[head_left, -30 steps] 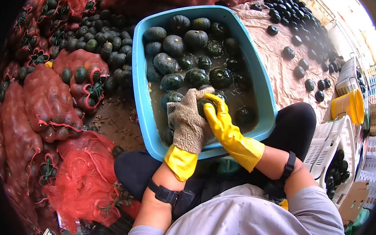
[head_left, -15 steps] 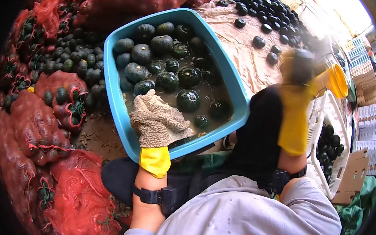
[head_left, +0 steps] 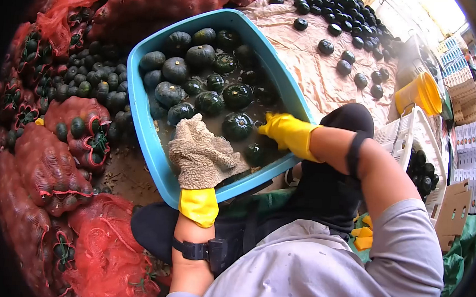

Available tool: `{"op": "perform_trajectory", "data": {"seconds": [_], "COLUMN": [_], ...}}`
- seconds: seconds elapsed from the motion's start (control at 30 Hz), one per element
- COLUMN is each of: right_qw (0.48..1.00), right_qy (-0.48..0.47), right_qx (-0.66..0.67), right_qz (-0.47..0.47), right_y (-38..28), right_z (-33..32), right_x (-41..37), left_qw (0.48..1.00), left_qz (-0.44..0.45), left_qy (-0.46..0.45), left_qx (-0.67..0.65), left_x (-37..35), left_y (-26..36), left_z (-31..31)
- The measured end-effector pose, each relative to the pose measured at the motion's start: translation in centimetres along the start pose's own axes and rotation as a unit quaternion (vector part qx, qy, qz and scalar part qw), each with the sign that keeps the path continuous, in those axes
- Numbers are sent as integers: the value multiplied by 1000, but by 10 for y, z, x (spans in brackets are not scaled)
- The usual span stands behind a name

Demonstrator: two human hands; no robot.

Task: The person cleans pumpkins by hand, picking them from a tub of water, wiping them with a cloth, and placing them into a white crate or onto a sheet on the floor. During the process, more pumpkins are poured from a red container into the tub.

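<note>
Before you, the blue tub (head_left: 141, 122) holds dark squashes (head_left: 200, 56) in murky water. Beige cloth (head_left: 200, 153) covers your left hand (head_left: 198, 196), hiding its grip. Your yellow-gloved right hand (head_left: 286, 132) dips just beside a glossy squash (head_left: 238, 125); I can't tell whether it holds anything.

I see bright white light (head_left: 439, 16) at the far right, brown floor (head_left: 128, 172) on the left, and a wrinkly pale pink sheet (head_left: 308, 71) on the far floor.
</note>
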State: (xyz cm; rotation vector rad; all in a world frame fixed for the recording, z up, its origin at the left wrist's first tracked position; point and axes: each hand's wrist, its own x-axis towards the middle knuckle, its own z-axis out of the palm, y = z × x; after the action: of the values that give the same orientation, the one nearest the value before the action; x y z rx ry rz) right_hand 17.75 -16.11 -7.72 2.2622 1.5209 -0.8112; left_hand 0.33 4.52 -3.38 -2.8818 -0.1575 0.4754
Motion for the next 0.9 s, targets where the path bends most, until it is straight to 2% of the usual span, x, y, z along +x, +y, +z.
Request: {"op": "perform_trajectory", "data": {"seconds": [0.03, 0.1, 0.13, 0.2, 0.27, 0.37, 0.4, 0.43, 0.47, 0.5, 0.53, 0.57, 0.6, 0.63, 0.67, 0.7, 0.73, 0.77, 0.83, 0.87, 0.9], "right_qw": [999, 995, 983, 918, 967, 903, 865, 820, 753, 670, 713, 708, 702, 579, 432, 579, 652, 709, 758, 735, 712], "right_qy": [8, -76, -73, -39, -13, 48, 28, 9, 32, 53, 228, 218, 207, 99, -3, 194, 284, 372, 425, 439, 457], "right_qx": [-18, 42, 146, 352, 243, 394, 470, 540, 648, 740, 639, 646, 653, 782, 882, 784, 693, 586, 495, 517, 532], "right_qz": [27, 41, 88, 180, 74, 161, 176, 190, 107, 21, -175, -186, -197, -211, -190, -111, -119, -120, -35, -6, 35], "right_y": [-7, 4, 6, 8, 18, -5, -13, -17, -9, 5, 16, 5, -12, -31, -50, -74, -102, -122, -127, -120, -112], "right_z": [15, 36, 47, 62, 70, 2, -29, -53, -41, -19, 17, 11, -8, -29, -51, -45, -40, -38, -37, -36, -42], "right_x": [9, 41, 49, 61, 60, -8, -27, -37, -29, -15, -5, -8, -17, -22, -27, -20, -15, -10, 3, 18, 25], "left_qw": [1000, 998, 997, 997, 998, 998, 995, 994, 991, 984, 969, 945, 954, 948, 893, 817, 778, 734, 697, 820, 923], "left_qz": [-8, -23, -19, -34, -42, -43, -49, -62, -76, -99, -122, -145, -41, 64, 23, -15, -28, -37, -48, -83, -99], "left_qy": [3, 8, 14, 26, 14, -11, -76, -83, -89, -38, 14, 67, 139, 207, 307, 402, 427, 454, 420, 341, 258], "left_qx": [21, 61, 69, 58, 40, 54, 34, -15, -64, -141, -215, -286, -261, -232, -327, -412, -460, -504, -579, -453, -267], "left_x": [0, 0, 12, 2, -9, 10, 16, 16, 17, 13, 9, 8, 5, 1, 0, -3, -8, -12, -9, -2, 5], "left_y": [1, 2, 2, 4, 6, 2, 0, 1, 3, 7, 9, 9, 1, -5, 6, 17, 21, 23, 36, 42, 49], "left_z": [-3, -8, 15, 6, -16, 20, 10, 7, 5, 6, 7, 7, -9, -24, -8, 10, 3, -3, 4, 8, 12]}}
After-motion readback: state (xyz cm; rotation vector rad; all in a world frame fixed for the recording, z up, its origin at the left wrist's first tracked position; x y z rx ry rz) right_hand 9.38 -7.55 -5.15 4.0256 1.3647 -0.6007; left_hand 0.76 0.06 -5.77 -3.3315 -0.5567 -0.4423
